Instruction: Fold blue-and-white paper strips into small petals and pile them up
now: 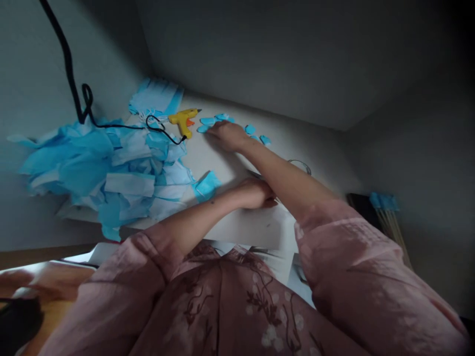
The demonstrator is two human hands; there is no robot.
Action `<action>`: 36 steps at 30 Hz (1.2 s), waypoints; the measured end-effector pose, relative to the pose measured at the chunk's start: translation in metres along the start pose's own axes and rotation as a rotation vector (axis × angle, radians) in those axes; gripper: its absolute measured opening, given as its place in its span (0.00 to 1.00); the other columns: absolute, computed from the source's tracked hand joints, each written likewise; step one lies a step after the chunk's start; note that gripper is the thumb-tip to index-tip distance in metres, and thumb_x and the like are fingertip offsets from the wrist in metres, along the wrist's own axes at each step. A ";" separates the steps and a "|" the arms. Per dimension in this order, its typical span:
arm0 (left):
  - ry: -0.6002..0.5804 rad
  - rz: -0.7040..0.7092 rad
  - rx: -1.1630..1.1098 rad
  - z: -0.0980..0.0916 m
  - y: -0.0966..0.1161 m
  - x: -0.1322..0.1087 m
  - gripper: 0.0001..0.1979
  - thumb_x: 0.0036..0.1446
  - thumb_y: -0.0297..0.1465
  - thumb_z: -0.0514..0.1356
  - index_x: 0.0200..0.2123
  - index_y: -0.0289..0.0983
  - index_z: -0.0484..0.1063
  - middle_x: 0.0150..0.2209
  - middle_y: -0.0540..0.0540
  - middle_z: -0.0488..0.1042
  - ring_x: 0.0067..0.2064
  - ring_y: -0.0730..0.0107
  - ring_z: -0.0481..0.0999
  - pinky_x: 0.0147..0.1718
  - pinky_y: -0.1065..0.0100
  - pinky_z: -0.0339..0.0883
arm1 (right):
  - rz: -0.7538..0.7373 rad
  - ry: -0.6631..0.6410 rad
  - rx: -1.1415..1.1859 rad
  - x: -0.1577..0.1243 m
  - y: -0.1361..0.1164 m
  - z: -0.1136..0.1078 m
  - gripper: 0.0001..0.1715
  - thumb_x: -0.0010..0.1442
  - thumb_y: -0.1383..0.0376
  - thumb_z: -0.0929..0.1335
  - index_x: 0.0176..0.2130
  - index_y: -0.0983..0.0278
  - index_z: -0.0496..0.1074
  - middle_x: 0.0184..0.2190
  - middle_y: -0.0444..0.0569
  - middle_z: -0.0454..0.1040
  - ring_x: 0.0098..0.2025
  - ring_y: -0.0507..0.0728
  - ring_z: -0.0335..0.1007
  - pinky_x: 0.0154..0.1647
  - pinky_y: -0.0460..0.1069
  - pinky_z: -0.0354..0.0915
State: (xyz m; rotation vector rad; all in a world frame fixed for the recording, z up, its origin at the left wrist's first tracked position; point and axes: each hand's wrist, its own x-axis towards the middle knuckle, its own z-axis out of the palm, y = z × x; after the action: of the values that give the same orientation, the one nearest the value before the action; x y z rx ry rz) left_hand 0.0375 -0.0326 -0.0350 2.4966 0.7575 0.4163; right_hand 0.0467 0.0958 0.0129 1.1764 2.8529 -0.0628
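My right hand (229,135) reaches across the white tabletop (237,227), fingers drawn together at the edge of a small rounded blue piece (203,128). Whether the fingertips grip it is hard to make out. More small blue pieces (250,129) lie around this hand. My left hand (255,193) is closer to my body, partly under the right forearm. Its fingers are curled closed around something thin and pale that is mostly hidden. Left of the right hand lies a yellow glue gun (181,120) with an orange trigger, touched by neither hand.
A big heap of blue and white fabric scraps (85,158) covers the table's left side. Behind it is a stack of face masks (158,96). A black cord (67,54) runs to the glue gun. Blue-topped sticks (388,207) stand at the right. Walls border the table.
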 end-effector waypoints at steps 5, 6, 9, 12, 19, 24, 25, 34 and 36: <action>-0.060 0.055 0.133 -0.009 0.011 0.000 0.14 0.64 0.35 0.58 0.33 0.38 0.82 0.37 0.42 0.84 0.38 0.59 0.80 0.31 0.62 0.58 | 0.050 0.048 0.129 -0.027 0.004 -0.020 0.23 0.68 0.67 0.62 0.58 0.63 0.77 0.51 0.54 0.81 0.52 0.63 0.74 0.50 0.53 0.62; -0.063 0.070 0.144 -0.010 0.013 -0.001 0.14 0.64 0.36 0.57 0.33 0.38 0.82 0.36 0.42 0.84 0.37 0.60 0.80 0.31 0.62 0.58 | 0.004 0.010 0.192 -0.037 0.000 -0.020 0.21 0.66 0.66 0.64 0.54 0.63 0.79 0.48 0.52 0.82 0.49 0.60 0.74 0.48 0.52 0.62; -0.069 0.086 0.130 -0.015 0.022 -0.007 0.14 0.63 0.37 0.58 0.34 0.37 0.82 0.36 0.42 0.84 0.34 0.61 0.78 0.31 0.62 0.57 | -0.100 -0.134 0.379 -0.062 -0.015 -0.012 0.18 0.64 0.65 0.68 0.52 0.64 0.79 0.45 0.48 0.82 0.44 0.56 0.73 0.45 0.49 0.61; -0.143 0.099 0.007 -0.019 0.028 -0.013 0.14 0.61 0.39 0.61 0.37 0.36 0.83 0.37 0.42 0.84 0.35 0.63 0.77 0.32 0.63 0.58 | -0.160 -0.162 0.487 -0.076 -0.027 0.005 0.23 0.63 0.61 0.71 0.55 0.66 0.76 0.44 0.51 0.80 0.42 0.55 0.72 0.43 0.48 0.60; -0.400 0.169 -0.553 -0.025 0.026 -0.009 0.16 0.61 0.44 0.62 0.35 0.38 0.83 0.32 0.48 0.82 0.32 0.71 0.75 0.32 0.70 0.61 | -0.126 0.020 0.632 -0.091 -0.017 0.014 0.03 0.59 0.68 0.69 0.36 0.65 0.74 0.31 0.44 0.75 0.33 0.51 0.66 0.36 0.47 0.58; -0.038 0.020 -0.858 -0.044 0.013 -0.005 0.15 0.61 0.40 0.63 0.33 0.34 0.82 0.18 0.52 0.67 0.21 0.78 0.62 0.24 0.72 0.54 | 0.041 0.361 1.037 -0.116 0.020 -0.006 0.12 0.58 0.57 0.74 0.34 0.58 0.69 0.27 0.41 0.72 0.31 0.52 0.67 0.34 0.48 0.66; 0.061 -0.035 -0.911 -0.048 0.009 -0.005 0.17 0.63 0.41 0.62 0.31 0.34 0.81 0.16 0.53 0.64 0.19 0.79 0.58 0.22 0.72 0.51 | 0.083 0.424 1.102 -0.122 0.027 -0.010 0.14 0.57 0.56 0.76 0.33 0.58 0.69 0.26 0.40 0.71 0.31 0.52 0.67 0.34 0.48 0.67; 0.585 -0.377 -1.238 -0.051 -0.013 0.004 0.28 0.61 0.54 0.62 0.23 0.36 0.71 0.14 0.53 0.63 0.15 0.79 0.61 0.17 0.73 0.52 | 0.220 0.711 1.307 -0.164 0.054 -0.008 0.20 0.56 0.49 0.76 0.38 0.59 0.73 0.27 0.40 0.70 0.30 0.48 0.68 0.30 0.45 0.71; 0.595 -0.398 -1.283 -0.050 -0.018 0.005 0.28 0.61 0.55 0.61 0.23 0.36 0.71 0.15 0.52 0.64 0.16 0.77 0.64 0.18 0.72 0.56 | 0.241 0.745 1.225 -0.167 0.058 0.003 0.20 0.58 0.48 0.75 0.39 0.59 0.73 0.27 0.40 0.69 0.30 0.49 0.68 0.31 0.46 0.71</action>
State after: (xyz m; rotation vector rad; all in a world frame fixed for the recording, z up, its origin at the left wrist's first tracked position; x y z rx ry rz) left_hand 0.0132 0.0018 -0.0018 0.9978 0.7883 1.0803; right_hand 0.2055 0.0193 0.0202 1.9905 3.1463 -1.9461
